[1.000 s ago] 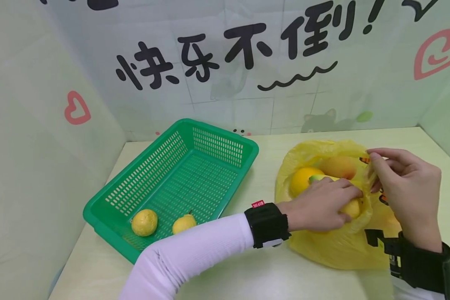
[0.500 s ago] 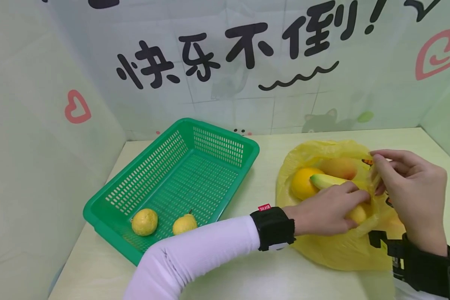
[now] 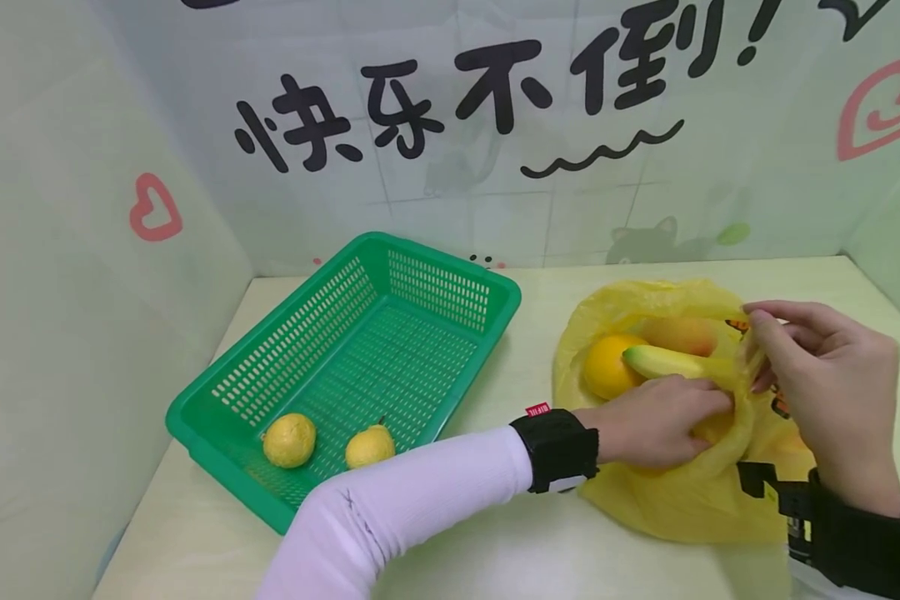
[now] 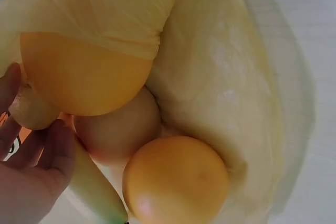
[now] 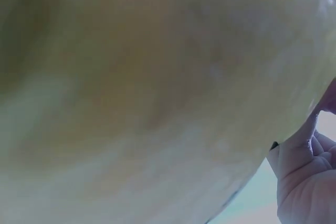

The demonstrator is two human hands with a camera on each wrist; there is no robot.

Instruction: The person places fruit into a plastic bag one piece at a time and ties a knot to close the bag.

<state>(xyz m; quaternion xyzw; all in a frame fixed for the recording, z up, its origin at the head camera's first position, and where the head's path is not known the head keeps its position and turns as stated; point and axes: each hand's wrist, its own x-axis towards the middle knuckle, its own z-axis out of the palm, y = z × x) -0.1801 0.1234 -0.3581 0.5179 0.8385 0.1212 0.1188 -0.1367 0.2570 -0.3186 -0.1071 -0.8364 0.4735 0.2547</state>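
A yellow plastic bag lies with its mouth open, holding fruit. My left hand reaches into it. In the left wrist view, the fingers of this hand curl round a small yellow fruit beside a large orange partly covered by the bag. A banana, another orange and a reddish-yellow mango lie in the bag's mouth. My right hand pinches the bag's rim at its right side. In the right wrist view, yellow plastic fills most of the frame.
A green plastic basket stands on the pale table to the left. Inside are a round yellow fruit and a yellow pear, partly behind the left sleeve. A printed backdrop closes off the rear.
My left hand has moved slightly right and deeper into the bag, its fingertips now behind the bag's edge. More of the banana shows. My right hand keeps pinching the rim, shifted slightly right.
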